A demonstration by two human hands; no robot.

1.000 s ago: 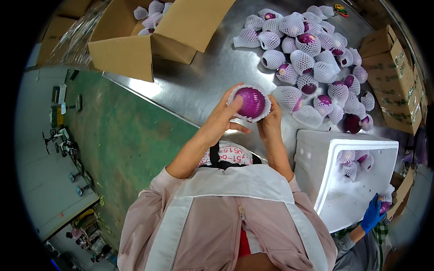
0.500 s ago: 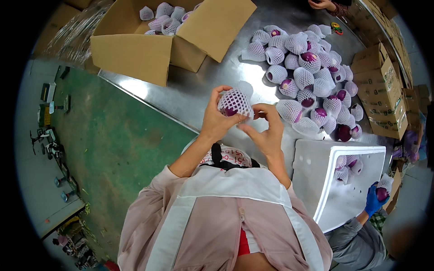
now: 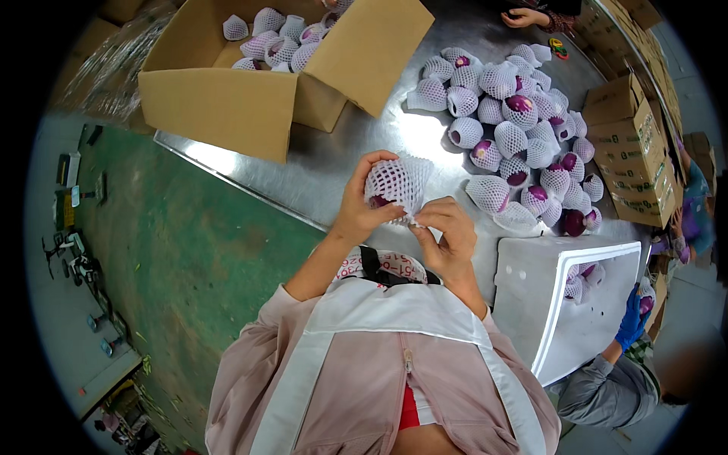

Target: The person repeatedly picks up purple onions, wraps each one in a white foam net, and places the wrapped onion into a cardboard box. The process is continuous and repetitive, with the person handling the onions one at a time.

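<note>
My left hand point(image 3: 358, 203) is wrapped round a round purple fruit in a white foam net sleeve point(image 3: 394, 183). Purple skin shows through the mesh and beside my left thumb; I cannot tell the exact kind of fruit. At the sleeve's lower right edge, the fingers of my right hand point(image 3: 449, 233) are closed in a pinch on the foam rim. Both hands are over the near edge of a metal table point(image 3: 303, 186). To their right lies a heap of similar purple fruits in foam nets point(image 3: 523, 121).
An open cardboard box point(image 3: 216, 102) at the upper left holds netted fruits. A white foam box point(image 3: 523, 284) stands at the right, beside a co-worker's blue-gloved hand point(image 3: 631, 322) with a netted fruit. Another person's hand point(image 3: 525, 17), scissors point(image 3: 558, 48) and stacked cartons point(image 3: 629, 152) lie beyond.
My right hand has moved slightly down with the sleeve's rim, and the netting now covers more of the fruit. The hand at the far right has reached further over the table.
</note>
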